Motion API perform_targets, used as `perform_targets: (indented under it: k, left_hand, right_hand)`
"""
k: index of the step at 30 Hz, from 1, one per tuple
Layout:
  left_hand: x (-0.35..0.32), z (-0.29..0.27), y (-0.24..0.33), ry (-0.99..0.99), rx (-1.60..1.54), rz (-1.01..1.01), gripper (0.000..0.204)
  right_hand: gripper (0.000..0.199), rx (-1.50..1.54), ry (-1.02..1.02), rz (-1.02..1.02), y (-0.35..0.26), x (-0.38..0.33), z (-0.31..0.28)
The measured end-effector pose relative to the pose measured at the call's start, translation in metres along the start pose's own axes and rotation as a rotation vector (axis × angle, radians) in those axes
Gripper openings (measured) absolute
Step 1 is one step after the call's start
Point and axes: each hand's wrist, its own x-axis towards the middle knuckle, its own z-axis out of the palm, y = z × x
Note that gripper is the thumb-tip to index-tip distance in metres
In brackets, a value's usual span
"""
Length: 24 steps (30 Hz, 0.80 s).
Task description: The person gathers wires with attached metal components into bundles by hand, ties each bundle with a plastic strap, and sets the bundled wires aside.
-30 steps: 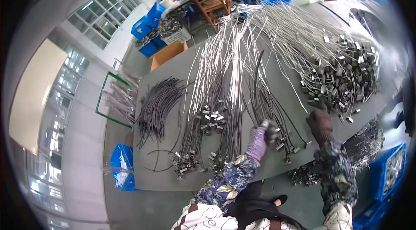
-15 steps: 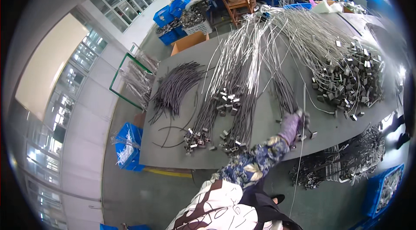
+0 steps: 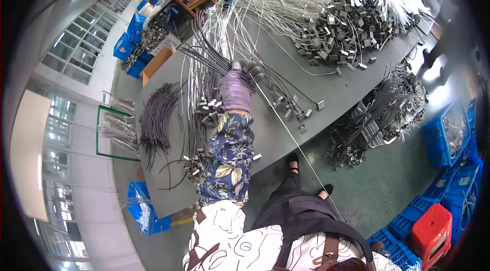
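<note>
My left hand (image 3: 248, 71), in a dark glove with a purple knit cuff, is stretched out over the grey table (image 3: 286, 133). Its fingers are closed around a single thin grey cable (image 3: 286, 129), which runs from my fist across the table, off its near edge and down toward my lap. Just beside my hand on the table lies a fanned bundle of silvery cables (image 3: 206, 67) tipped with small metal connectors. Farther along the table, well apart from my hand, sits a big heap of cables with square metal ends (image 3: 347, 16). Near the table's other end is a bunch of dark cables (image 3: 155, 115). My right hand is out of sight. Below the table's near edge, a tangled pile of cables (image 3: 383, 113) rests on the floor, with blue crates (image 3: 449, 141) beside it.
</note>
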Motion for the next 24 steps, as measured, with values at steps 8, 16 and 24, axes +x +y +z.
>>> perform_targets:
  k: [8,16,24]
  left_hand:
    - [0.019,-0.071,0.014,-0.276,-0.062,-0.411,0.017]
    - [-0.007,-0.008,0.003,0.400,0.553,-0.020,0.012]
    - [-0.062,-0.014,-0.043,0.336,0.552,-0.183,0.017]
  right_hand:
    - [0.035,0.076,-0.012,0.075,-0.012,-0.007,-0.025]
    - [0.030,0.007,-0.035,0.062,-0.014,-0.009,-0.034]
    - [0.030,0.133,-0.101,-0.036,-0.048,-0.032,-0.054]
